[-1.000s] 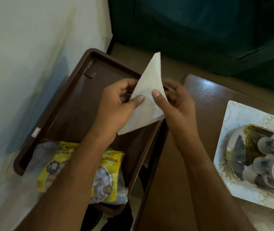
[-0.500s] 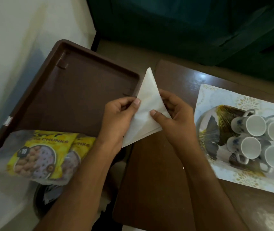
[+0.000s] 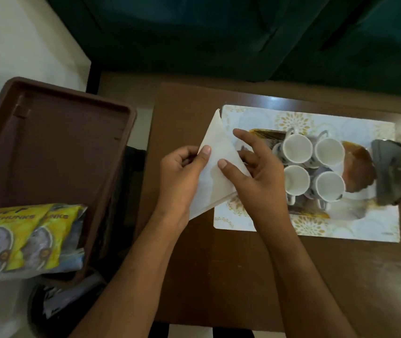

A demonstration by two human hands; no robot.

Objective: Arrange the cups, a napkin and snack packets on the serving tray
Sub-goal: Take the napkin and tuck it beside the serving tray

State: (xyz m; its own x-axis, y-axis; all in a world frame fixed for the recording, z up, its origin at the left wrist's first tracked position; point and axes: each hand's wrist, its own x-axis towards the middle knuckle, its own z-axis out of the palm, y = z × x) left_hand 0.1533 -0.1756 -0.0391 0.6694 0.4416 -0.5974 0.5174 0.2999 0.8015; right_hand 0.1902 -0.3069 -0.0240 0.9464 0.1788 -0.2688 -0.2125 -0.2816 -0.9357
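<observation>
A white napkin [image 3: 215, 167], folded into a triangle, is held upright over the left edge of the serving tray [image 3: 355, 225], a white rectangular tray with gold flower patterns. My left hand [image 3: 182, 174] pinches its left side. My right hand [image 3: 255, 172] holds its right side with thumb in front and fingers spread behind. Several white cups [image 3: 314, 167] stand grouped on the tray, just right of my right hand. Yellow snack packets [image 3: 26, 240] in clear plastic lie in a brown bin [image 3: 55, 152] at the left.
The tray rests on a dark wooden table [image 3: 219, 276]. A dark triangular object [image 3: 396, 174] sits at the tray's right end. A white wall [image 3: 24, 40] rises at the far left and a dark green sofa [image 3: 219, 32] stands beyond the table.
Both hands have carried the napkin rightward, from above the brown bin to the tray's left edge. The view has swung right, bringing the whole tray and all the cups into sight.
</observation>
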